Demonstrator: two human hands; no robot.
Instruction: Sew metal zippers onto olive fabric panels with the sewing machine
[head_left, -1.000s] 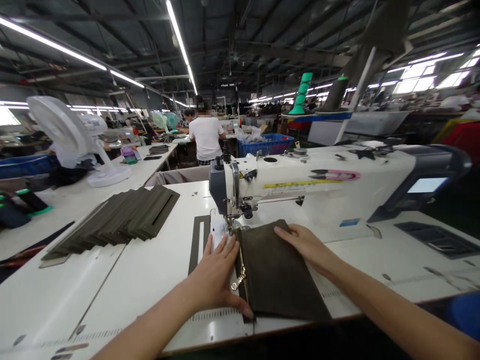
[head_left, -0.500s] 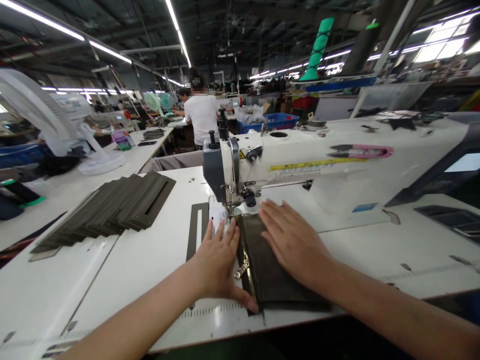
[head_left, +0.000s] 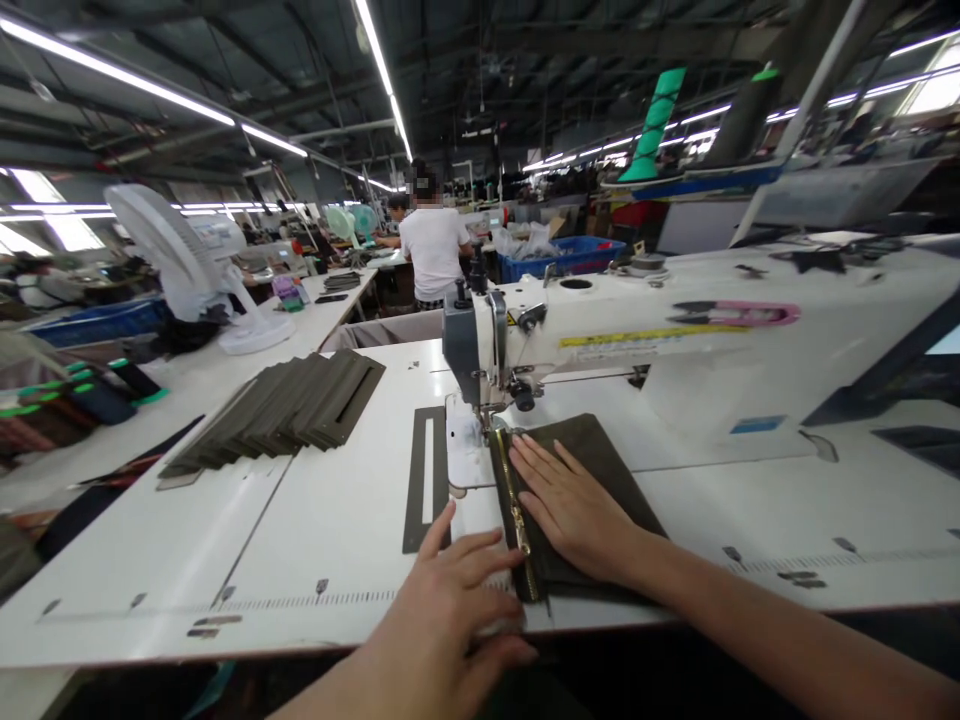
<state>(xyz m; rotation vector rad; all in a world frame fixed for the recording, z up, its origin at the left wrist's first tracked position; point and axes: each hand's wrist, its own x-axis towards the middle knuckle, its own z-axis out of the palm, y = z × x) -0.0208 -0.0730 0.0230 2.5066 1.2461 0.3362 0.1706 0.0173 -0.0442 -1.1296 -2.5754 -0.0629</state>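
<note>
A dark olive fabric piece [head_left: 600, 455] with a brass zipper [head_left: 516, 510] along its left edge lies under the needle of a white sewing machine [head_left: 645, 340]. My right hand [head_left: 574, 505] rests flat on the fabric beside the zipper, fingers stretched toward the presser foot [head_left: 486, 425]. My left hand [head_left: 450, 610] lies at the table's front edge, fingers spread, fingertips touching the lower end of the zipper.
A fanned stack of olive cut pieces [head_left: 289, 410] lies at left on the white table [head_left: 300, 540]. A dark slotted template [head_left: 427, 480] sits left of the needle plate. A white fan [head_left: 191, 270] and a person in a white shirt [head_left: 433, 255] are behind. Pink snips [head_left: 731, 313] rest on the machine.
My left hand has slid back from beside the needle to the table's front edge. My right hand moved left onto the fabric beside the zipper. The view shifted so the machine sits further right.
</note>
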